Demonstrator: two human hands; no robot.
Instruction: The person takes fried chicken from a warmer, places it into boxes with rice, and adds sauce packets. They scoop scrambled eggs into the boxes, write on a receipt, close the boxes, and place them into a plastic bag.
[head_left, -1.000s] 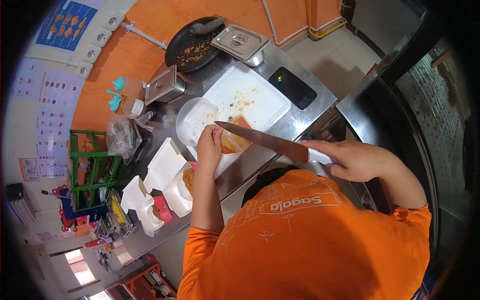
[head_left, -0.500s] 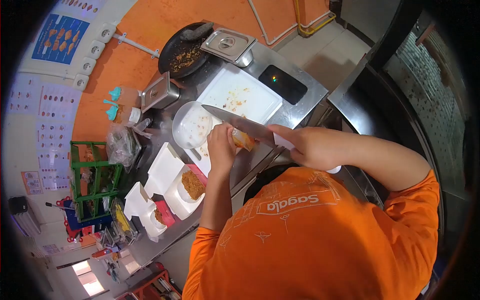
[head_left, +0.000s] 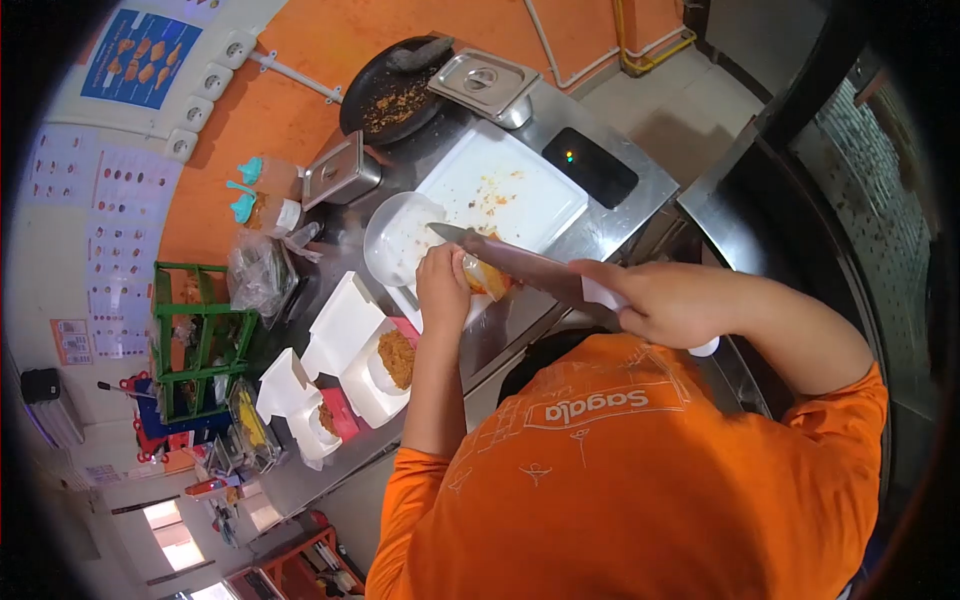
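The right hand (head_left: 660, 300) has its grip clamped on the knife (head_left: 517, 263). The long blade points up-left across the food piece (head_left: 487, 279), which the left hand (head_left: 443, 285) pinches on the cutting board (head_left: 530, 200).

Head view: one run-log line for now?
left hand: holds orange food piece | right hand: grips knife, blade across the piece | surface: white cutting board

Black mortar (head_left: 395, 95), lidded steel pan (head_left: 484, 80), teal-capped bottles (head_left: 265, 197), green rack (head_left: 185, 330), white boxes (head_left: 340, 322) — crumbed food inside
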